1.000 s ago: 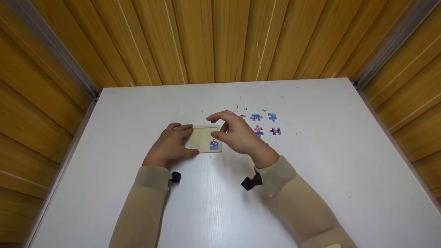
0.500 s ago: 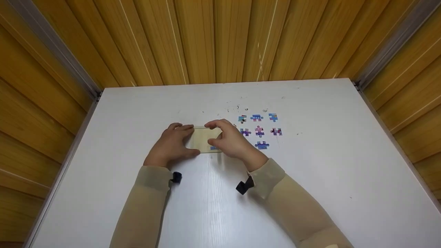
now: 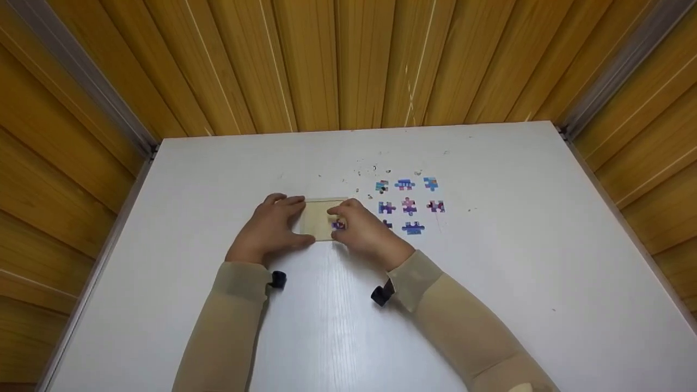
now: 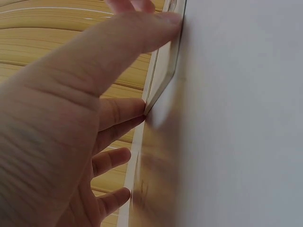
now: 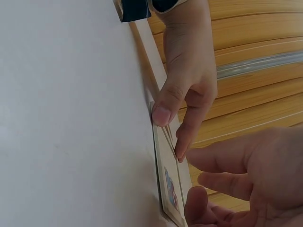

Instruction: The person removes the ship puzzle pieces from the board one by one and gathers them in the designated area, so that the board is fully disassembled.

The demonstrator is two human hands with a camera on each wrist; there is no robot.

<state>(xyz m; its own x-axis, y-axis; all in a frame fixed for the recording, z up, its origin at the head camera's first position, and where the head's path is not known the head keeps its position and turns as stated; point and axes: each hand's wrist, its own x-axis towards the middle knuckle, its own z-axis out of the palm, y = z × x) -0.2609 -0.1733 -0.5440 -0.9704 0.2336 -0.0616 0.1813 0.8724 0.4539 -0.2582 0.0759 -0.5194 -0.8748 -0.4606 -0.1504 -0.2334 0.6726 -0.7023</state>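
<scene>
A small pale wooden puzzle tray (image 3: 315, 220) lies flat on the table. My left hand (image 3: 272, 226) grips its left end, thumb on the near edge and fingers at the far edge, as the left wrist view confirms on the tray (image 4: 165, 66). Over the right end curves my right hand (image 3: 367, 231), thumb and index finger around a purple and blue jigsaw piece (image 3: 340, 224) in the near right corner. Part of that piece is covered by the thumb. In the right wrist view the piece (image 5: 170, 189) shows inside the tray; firm finger contact cannot be made out.
Several loose jigsaw pieces lie in rows right of the tray, including a blue one (image 3: 413, 228), a pink one (image 3: 409, 206) and a light blue one (image 3: 430, 183). Wood-look walls (image 3: 310, 65) enclose the white table (image 3: 517, 245) at the back and sides.
My right hand has come down and leftward onto the tray's right end, its fingers closer round the corner piece. More loose pieces are uncovered. My left hand and the tray have stayed put.
</scene>
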